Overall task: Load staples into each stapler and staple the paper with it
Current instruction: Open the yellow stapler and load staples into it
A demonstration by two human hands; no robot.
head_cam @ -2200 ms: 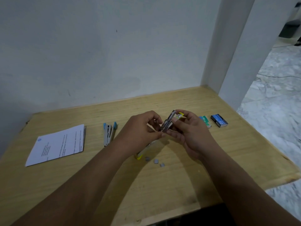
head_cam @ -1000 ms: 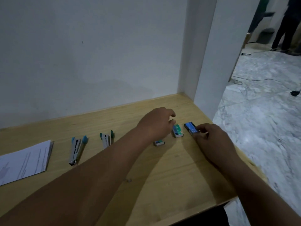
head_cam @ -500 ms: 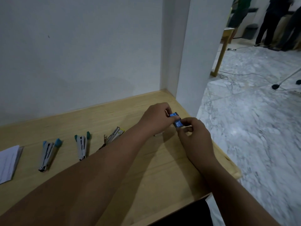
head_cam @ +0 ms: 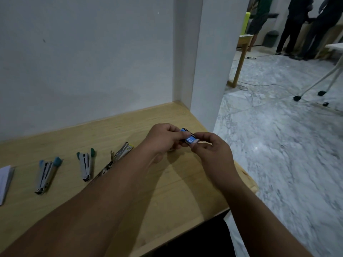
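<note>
Above table [head_cam: 167,191]: left hand [head_cam: 163,139], right hand [head_cam: 211,150] fingers pinch blue staple box [head_cam: 189,139] marked "10".

A white "10" stands on the blue face of the small staple box [head_cam: 189,138], pinched between the left hand [head_cam: 163,139] and the right hand [head_cam: 209,147]. Small white lettering on the box's dark edge, by the right thumb, is too small to read.
</note>
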